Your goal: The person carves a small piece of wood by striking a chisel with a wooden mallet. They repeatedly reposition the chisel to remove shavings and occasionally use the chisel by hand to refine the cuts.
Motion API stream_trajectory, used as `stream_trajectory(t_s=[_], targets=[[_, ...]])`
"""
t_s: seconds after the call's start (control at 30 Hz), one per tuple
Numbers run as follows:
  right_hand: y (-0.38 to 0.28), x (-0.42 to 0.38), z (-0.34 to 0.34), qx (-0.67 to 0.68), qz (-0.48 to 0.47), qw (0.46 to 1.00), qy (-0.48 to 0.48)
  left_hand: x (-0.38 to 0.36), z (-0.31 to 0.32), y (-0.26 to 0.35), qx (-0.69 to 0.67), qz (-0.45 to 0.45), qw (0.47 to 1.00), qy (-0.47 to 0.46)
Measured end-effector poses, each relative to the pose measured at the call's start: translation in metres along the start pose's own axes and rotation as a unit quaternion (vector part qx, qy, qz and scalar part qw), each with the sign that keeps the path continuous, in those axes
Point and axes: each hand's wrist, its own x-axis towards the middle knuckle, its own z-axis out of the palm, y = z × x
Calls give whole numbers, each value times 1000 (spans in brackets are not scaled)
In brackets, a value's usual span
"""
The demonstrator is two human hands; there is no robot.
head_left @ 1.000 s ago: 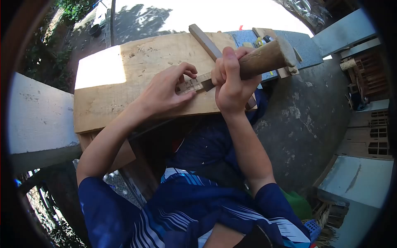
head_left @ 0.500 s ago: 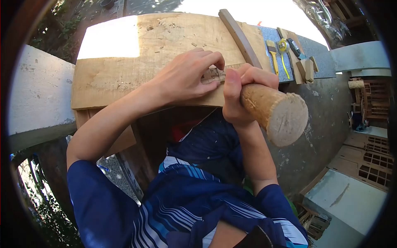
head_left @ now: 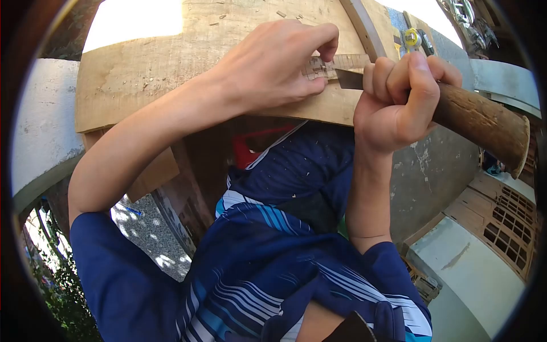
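Observation:
A small marked wooden piece (head_left: 347, 61) lies on the plywood board (head_left: 114, 97). My left hand (head_left: 279, 65) is curled over its left end, thumb and fingers pinching it against the board. My right hand (head_left: 401, 100) is wrapped round a thick wooden mallet (head_left: 484, 119), whose round end points right, and round a chisel (head_left: 348, 79). The chisel's flat metal blade sticks out leftward from the fist, close to the wooden piece; its handle is hidden in the fingers.
A long wooden bar (head_left: 364, 28) crosses the board's back right. Beyond it lies a yellow tape measure (head_left: 412, 37). Wood chips are scattered on the board. Below its front edge shows something red (head_left: 245, 151). A pale wall (head_left: 45, 114) stands at left.
My right hand has moved right and turned, so the mallet's end now points right and the blade shows. The view has shifted, placing the board higher. My left hand still pinches the piece.

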Motion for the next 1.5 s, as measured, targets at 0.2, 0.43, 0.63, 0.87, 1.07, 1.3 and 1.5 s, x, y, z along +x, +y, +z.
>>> stream_trajectory(t_s=[0.2, 0.43, 0.63, 0.87, 1.07, 1.3, 1.5], targets=[[-1, 5, -20, 74, 54, 996, 24, 3, -5, 12, -19, -51, 998, -20], [6, 14, -34, 71, 78, 993, 46, 4, -7, 15, -26, -77, 995, -51], [12, 17, -38, 179, 111, 972, 106, 3, -4, 11, -22, -71, 996, -46], [1, 22, -37, 143, 34, 989, -34, 2, -7, 13, 60, -16, 997, -56], [-3, 23, -44, 188, 57, 980, -27, -1, -5, 12, 96, 46, 993, -44], [-1, 37, -40, 187, 80, 975, -92, 2, -6, 18, 24, -76, 996, -42], [13, 47, -33, 154, 92, 972, -152, 2, -4, 17, 15, -62, 997, -34]])
